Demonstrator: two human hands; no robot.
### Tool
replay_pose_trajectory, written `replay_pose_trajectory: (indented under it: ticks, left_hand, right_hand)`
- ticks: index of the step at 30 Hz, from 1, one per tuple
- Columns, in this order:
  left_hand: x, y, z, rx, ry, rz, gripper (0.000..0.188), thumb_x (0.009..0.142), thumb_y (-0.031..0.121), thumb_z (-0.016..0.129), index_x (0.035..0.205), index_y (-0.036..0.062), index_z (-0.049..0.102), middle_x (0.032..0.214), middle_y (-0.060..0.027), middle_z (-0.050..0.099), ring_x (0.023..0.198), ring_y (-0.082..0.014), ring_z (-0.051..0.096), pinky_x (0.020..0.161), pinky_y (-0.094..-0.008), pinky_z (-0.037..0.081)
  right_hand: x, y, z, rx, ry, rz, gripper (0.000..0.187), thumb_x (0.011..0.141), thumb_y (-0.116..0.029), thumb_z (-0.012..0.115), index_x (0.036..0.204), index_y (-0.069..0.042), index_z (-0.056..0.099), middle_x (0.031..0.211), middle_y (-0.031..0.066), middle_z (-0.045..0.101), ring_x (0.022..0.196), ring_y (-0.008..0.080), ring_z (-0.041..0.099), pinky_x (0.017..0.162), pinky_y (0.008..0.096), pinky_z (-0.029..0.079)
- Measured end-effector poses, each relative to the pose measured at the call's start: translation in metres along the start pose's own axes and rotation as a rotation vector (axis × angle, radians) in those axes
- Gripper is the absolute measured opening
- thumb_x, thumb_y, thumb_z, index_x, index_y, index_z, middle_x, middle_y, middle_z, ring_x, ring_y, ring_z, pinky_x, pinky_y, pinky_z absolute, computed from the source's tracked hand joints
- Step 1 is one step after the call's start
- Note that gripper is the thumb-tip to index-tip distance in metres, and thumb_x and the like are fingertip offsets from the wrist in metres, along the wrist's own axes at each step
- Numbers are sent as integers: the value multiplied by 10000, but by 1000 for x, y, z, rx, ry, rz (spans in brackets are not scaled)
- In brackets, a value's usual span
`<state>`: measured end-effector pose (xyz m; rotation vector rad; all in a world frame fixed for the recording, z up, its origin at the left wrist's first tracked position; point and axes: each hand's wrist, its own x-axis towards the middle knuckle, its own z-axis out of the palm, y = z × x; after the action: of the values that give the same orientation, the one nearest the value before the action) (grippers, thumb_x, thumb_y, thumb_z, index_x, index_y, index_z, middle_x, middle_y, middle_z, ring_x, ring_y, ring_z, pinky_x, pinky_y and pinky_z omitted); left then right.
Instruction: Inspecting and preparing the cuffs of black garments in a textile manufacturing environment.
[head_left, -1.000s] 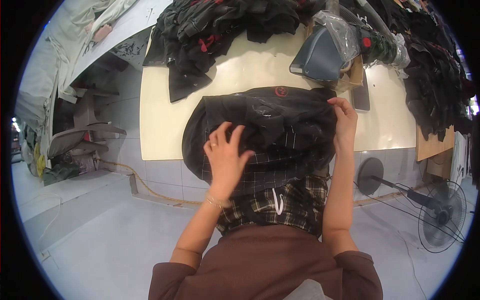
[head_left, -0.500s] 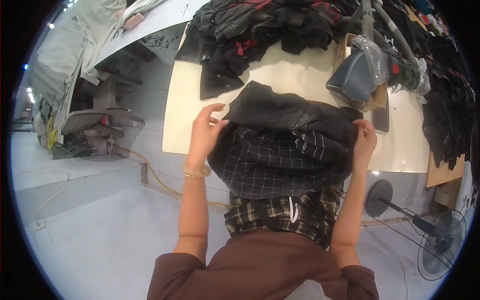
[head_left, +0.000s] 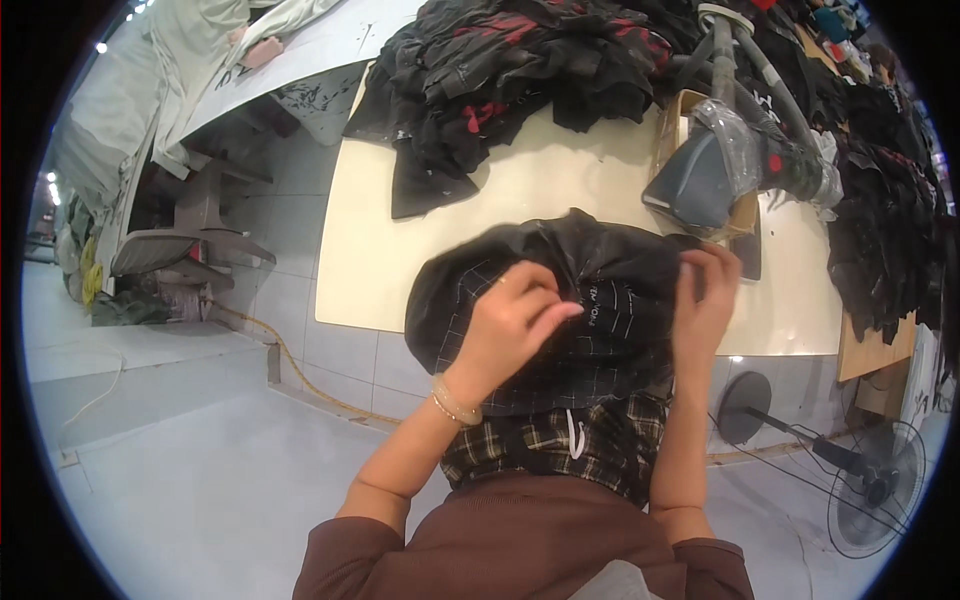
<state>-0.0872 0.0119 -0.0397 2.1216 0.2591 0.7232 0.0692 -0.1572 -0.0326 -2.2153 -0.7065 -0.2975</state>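
A black garment (head_left: pixel 545 350) with a white grid pattern and white print lies bunched over the near edge of the pale table and down over my lap. My left hand (head_left: pixel 515 320) is over the middle of it, with the fingers curled in toward the thumb; whatever they hold, if anything, is too small or hidden to make out. At the garment's right edge, my right hand (head_left: pixel 708 295) has its bent fingers and thumb on the dark cloth.
Dark clothes with red patches are heaped (head_left: pixel 500 90) at the table's (head_left: pixel 370 250) far side. A box (head_left: pixel 745 215) holding a grey plastic-wrapped device stands at the right. More dark garments (head_left: pixel 880 240) hang beyond it. A fan (head_left: pixel 875 490) is on the floor at lower right.
My left hand has left the garment's left edge and moved right, over its middle. The garment's raised far part has dropped and bunched. My right hand has shifted slightly left.
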Motion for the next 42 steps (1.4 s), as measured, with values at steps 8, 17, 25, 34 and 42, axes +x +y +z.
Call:
replay_pose_trajectory:
  ticks: [8, 17, 25, 34, 42]
  left_hand:
    - [-3, 15, 12, -383, 163, -206, 160, 827, -71, 643, 957, -1, 581, 1073, -100, 547, 852, -173, 608, 701, -277, 521]
    - [-6, 16, 33, -1046, 174, -692, 534, 838, -84, 644, 1314, 29, 429, 1211, -78, 437, 963, -122, 594, 845, -228, 508]
    - [7, 15, 17, -832, -35, -596, 414, 834, -64, 664, 1235, -38, 564, 1138, -49, 491, 897, -82, 585, 822, -208, 482]
    - [23, 15, -9, -174, -274, -520, 258, 822, -42, 548, 1060, -73, 641, 856, 10, 565, 754, -49, 503, 692, -184, 421]
    - [58, 18, -2, -1051, -88, -715, 150, 886, -1, 398, 847, 8, 543, 795, 1, 567, 730, -59, 511, 680, -211, 436]
  right_hand:
    - [-1, -54, 3, 455, -500, -218, 306, 775, -169, 761, 1024, -45, 634, 1006, 91, 600, 927, 222, 577, 858, 338, 448]
    - [-19, -50, 30, 525, -455, 98, 276, 829, -233, 732, 893, 8, 613, 812, 58, 564, 694, 127, 508, 616, 256, 409]
    - [-19, -32, 28, 1089, -398, 580, 100, 896, -74, 608, 870, 7, 662, 816, -36, 577, 719, 55, 482, 656, 217, 391]
    - [-2, -6, 4, 1334, -305, 706, 119, 875, -96, 508, 794, -24, 557, 791, 5, 569, 794, 93, 537, 769, 224, 429]
    - [13, -27, -4, 1257, -452, 666, 172, 936, -163, 560, 873, -17, 626, 843, -30, 602, 807, 47, 530, 766, 200, 423]
